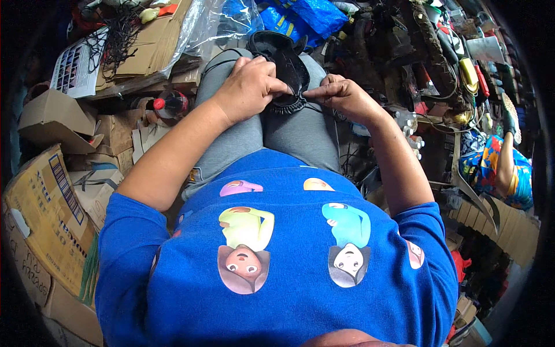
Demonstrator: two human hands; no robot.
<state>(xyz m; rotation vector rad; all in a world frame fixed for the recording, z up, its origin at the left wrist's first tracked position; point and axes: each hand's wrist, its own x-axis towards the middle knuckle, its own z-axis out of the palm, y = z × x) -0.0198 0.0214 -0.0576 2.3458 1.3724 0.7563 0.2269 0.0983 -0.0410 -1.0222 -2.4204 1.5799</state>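
A black shoe (295,72) lies across my grey-trousered thighs, its hollow inside facing up. Dark, ridged stitching or gathers run along its near edge. My left hand (248,87) is closed at the shoe's left side, with its fingers pressed on the rim. From the other side my right hand (344,97) reaches in, index finger stretched and thumb held close to it, the fingertips meeting the same near edge. Whatever thin thing is pinched there is too small to name. Thin black cord trails beside the shoe on both thighs.
Cardboard boxes (55,118) and a red-capped bottle (167,105) stand at my left. A blue plastic bag (309,20) lies ahead. Tools and a yellow-handled item (469,75) clutter the right, where another person's arm (506,162) shows.
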